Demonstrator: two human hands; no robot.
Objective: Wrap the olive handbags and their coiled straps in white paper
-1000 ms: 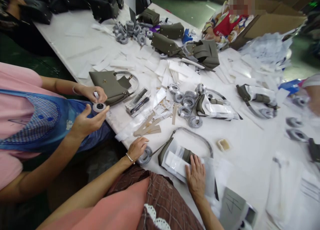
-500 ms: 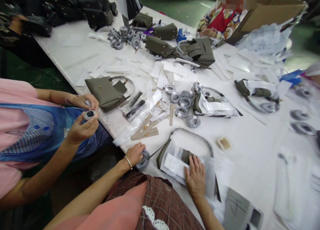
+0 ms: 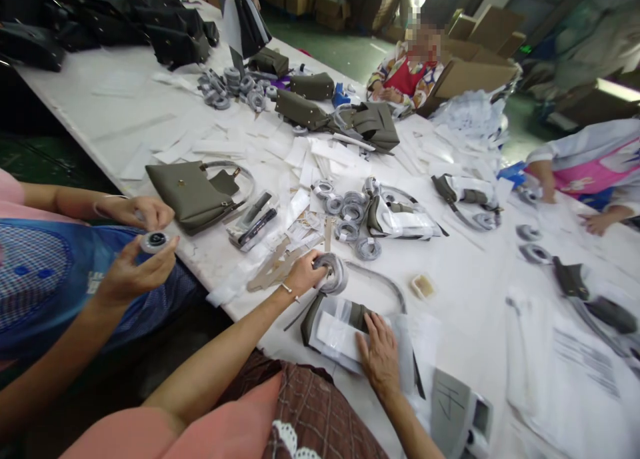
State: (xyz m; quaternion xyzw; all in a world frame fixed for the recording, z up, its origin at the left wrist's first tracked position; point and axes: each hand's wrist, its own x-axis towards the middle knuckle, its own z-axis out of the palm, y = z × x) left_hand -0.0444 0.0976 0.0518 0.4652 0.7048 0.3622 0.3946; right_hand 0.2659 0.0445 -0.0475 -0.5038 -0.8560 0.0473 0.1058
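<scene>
My left hand point(image 3: 305, 274), a bracelet at its wrist, grips a wrapped grey coiled strap point(image 3: 338, 274) just above the left end of a handbag. That olive handbag point(image 3: 311, 322) lies on the table in front of me, white wrapping and clear tape over its front. Its grey-wrapped handle point(image 3: 387, 282) arches out behind it. My right hand point(image 3: 381, 352) rests flat on the bag's wrapped front, fingers stretched out. Farther back, several similar grey coils point(image 3: 353, 212) sit beside another partly wrapped olive bag point(image 3: 400, 222).
At left, a co-worker's hands point(image 3: 145, 246) hold a small round roll near an unwrapped olive bag point(image 3: 185, 192). Brown card strips point(image 3: 270, 266), a yellowish block point(image 3: 421, 286) and a grey device point(image 3: 450, 406) surround my bag. Other people sit across the table.
My left hand has lifted the coiled strap from the table edge and moved it forward and right, above the bag. My right hand stays on the bag. The view has shifted rightward.
</scene>
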